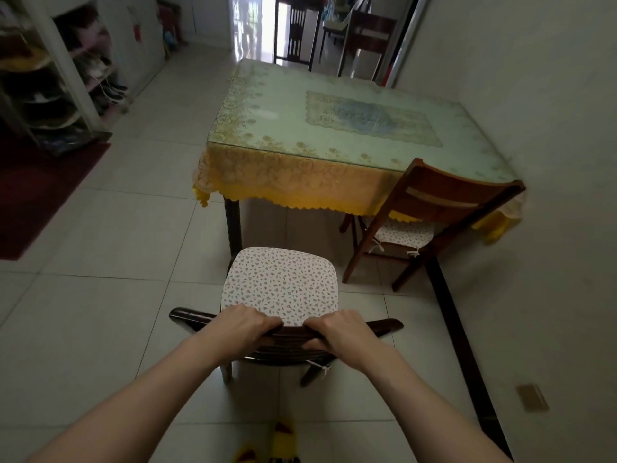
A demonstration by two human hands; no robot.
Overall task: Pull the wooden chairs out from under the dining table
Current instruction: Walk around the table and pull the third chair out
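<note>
- Both hands are clamped on the top rail of the near chair [283,285]: the left hand [245,324] and the right hand [337,330] sit side by side near the middle of the rail, fingers curled over its far side, thumbs on the near side.
- The rail's long axis runs left to right across the view, square to the forearms, so a pull would come straight back toward the person. Neither hand is clearly nearer; the grip looks even.
- This chair stands on the floor well clear of the table [300,128]; its cushioned seat shows whole, its front edge just short of the table's near left leg [232,225]. By my reckoning this one is already out.
- The second chair [430,208] stands to the right, at the table's near right corner. Its seat is partly under the hanging yellow cloth [283,182], its back tilted and facing the person.
- It lies forward and right of the hands, nearer the right one, I judge.
- The wall [551,111] runs close along its right side, with a dark strip [460,329] on the floor beside it; room to swing it out looks tight there.
- Yellow slippers [282,436] show at the bottom edge, behind the near chair; a step back needs care.
</note>
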